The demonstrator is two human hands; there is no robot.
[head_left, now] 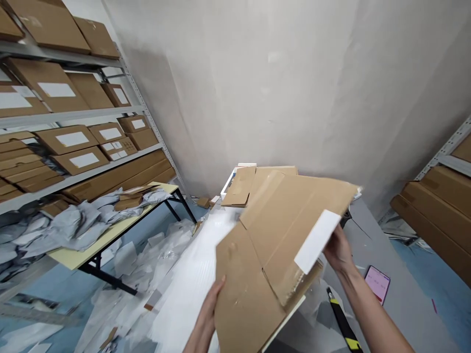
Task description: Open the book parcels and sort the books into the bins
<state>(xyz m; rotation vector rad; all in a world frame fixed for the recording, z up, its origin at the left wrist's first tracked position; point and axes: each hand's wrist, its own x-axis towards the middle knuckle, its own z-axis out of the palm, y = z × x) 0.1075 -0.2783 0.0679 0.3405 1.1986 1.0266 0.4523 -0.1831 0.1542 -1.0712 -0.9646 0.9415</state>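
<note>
I hold a brown cardboard box point(279, 245) tilted in front of me, its flaps hanging loose and a white label point(317, 240) on one side. My left hand point(206, 314) grips the lower left flap by its edge, thumb on top. My right hand point(337, 251) is closed on the box's right edge, just beside the label. White foam sheets point(191, 279) lie under and left of the box.
A phone point(377, 283) and a black-and-yellow knife point(342, 321) lie on the grey table point(401, 314) at right. More cardboard point(241, 186) is piled behind. A yellow folding table point(110, 230) carries grey bags. Shelves of boxes point(66, 142) stand left and right point(434, 215).
</note>
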